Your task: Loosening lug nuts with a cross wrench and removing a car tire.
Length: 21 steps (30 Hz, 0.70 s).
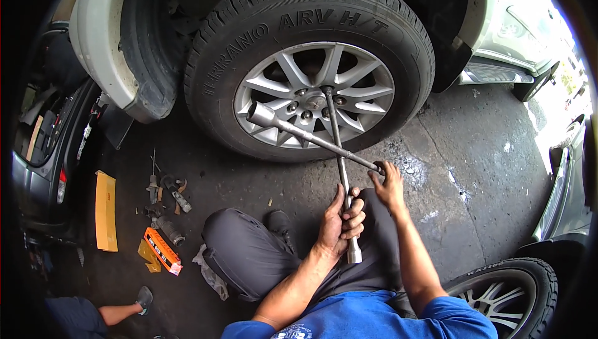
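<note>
A four-way lug wrench [301, 133] reaches from the wheel toward me, its far end up against a lug nut near the hub. My left hand [341, 221] is wrapped round the near arm of the wrench, just above its socket end. Fingers of my right hand [389, 184] close on the right end of the crossbar. The crossbar's other end, a wide socket [261, 115], points left in front of the spokes. Several lug nuts [306, 115] ring the hub of the silver alloy wheel [289, 68], which carries a black tyre [224, 102].
Light-coloured bodywork [103, 34] frames the wheel. On the floor at left lie an orange box [163, 250], a long yellow cardboard piece [106, 211] and used metal parts [174, 193]. Another wheel [539, 292] lies at lower right. Someone's leg [121, 314] shows at lower left.
</note>
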Motion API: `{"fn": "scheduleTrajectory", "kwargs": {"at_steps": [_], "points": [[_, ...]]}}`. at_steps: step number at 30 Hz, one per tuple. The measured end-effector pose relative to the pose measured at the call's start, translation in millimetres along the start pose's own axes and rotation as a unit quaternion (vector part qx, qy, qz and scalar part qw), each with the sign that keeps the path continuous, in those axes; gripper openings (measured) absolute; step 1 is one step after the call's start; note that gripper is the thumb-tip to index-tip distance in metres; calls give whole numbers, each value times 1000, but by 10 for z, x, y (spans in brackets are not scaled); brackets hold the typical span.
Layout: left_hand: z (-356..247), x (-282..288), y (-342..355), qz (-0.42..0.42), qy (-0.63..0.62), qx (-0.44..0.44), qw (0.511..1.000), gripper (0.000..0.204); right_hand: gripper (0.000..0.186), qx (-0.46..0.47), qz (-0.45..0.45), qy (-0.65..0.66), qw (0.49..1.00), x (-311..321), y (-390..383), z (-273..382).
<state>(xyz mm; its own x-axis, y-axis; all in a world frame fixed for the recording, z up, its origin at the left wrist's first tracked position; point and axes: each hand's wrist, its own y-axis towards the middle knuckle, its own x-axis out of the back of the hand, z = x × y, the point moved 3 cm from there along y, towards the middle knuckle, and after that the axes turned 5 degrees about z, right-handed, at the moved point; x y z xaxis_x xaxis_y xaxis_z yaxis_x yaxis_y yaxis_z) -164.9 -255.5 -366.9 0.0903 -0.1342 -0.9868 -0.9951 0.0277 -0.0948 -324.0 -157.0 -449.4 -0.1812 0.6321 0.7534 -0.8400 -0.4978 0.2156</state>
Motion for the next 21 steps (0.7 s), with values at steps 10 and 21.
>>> {"fn": "scheduleTrajectory", "kwargs": {"at_steps": [10, 21], "points": [[14, -97, 61, -48, 84, -7, 995, 34, 26, -164, 81, 182, 966, -733, 203, -39], [91, 190, -281, -104, 21, -11, 994, 38, 22, -49, 85, -95, 991, -252, -62, -22]]}}
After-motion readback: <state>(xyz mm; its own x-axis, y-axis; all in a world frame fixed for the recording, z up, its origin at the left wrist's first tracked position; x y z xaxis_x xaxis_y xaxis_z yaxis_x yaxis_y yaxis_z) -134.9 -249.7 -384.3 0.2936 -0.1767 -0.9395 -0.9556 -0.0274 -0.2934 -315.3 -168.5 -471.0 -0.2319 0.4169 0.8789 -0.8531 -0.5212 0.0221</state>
